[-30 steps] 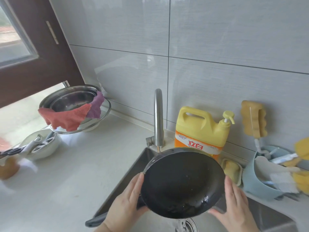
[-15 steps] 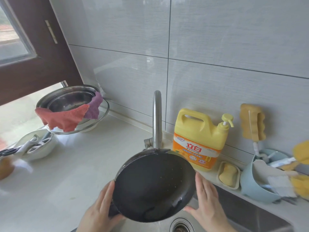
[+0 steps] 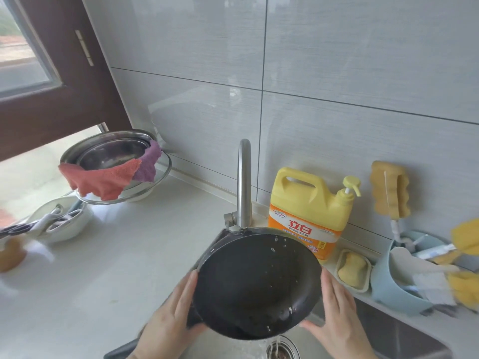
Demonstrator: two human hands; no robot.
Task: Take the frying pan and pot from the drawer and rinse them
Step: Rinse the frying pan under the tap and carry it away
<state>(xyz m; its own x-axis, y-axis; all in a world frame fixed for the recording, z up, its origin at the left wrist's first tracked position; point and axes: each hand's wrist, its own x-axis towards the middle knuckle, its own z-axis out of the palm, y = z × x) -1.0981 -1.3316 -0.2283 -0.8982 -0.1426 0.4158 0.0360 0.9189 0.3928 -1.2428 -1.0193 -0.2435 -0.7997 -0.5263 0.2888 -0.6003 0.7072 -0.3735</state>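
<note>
**Frying pan held tilted over the sink, water running off its lower edge**

The frying pan (image 3: 255, 286) is up over the sink (image 3: 404, 332), tipped so its dark inside faces the camera, with droplets scattered across it and a thin stream of water falling from its lower rim toward the drain (image 3: 281, 349). Its dark handle (image 3: 121, 352) runs down to the lower left. The left hand (image 3: 171, 325) lies against the pan's left rim, fingers straight along the edge and thumb tucked under the bottom. The right hand (image 3: 337, 322) presses flat on the right rim, fingers straight and together, thumb reaching below the pan. The pan's upper rim sits just in front of the base of the steel tap (image 3: 244, 187).

Behind the pan on the pale surface (image 3: 108, 268) stands a yellow detergent jug (image 3: 311, 211) with a pump top; its orange label carries the red characters "立白", the smaller print being too fine to read. Beside it lies a soap dish (image 3: 353, 270) with a yellow bar, then a blue caddy (image 3: 394, 291) holding brushes and sponges. A tan sponge (image 3: 390, 189) hangs on the tiled wall. At left, a steel bowl (image 3: 114, 154) draped with red and purple cloths (image 3: 103, 180) rests on a glass lid, near a white bowl (image 3: 62, 224) with scissors.
</note>
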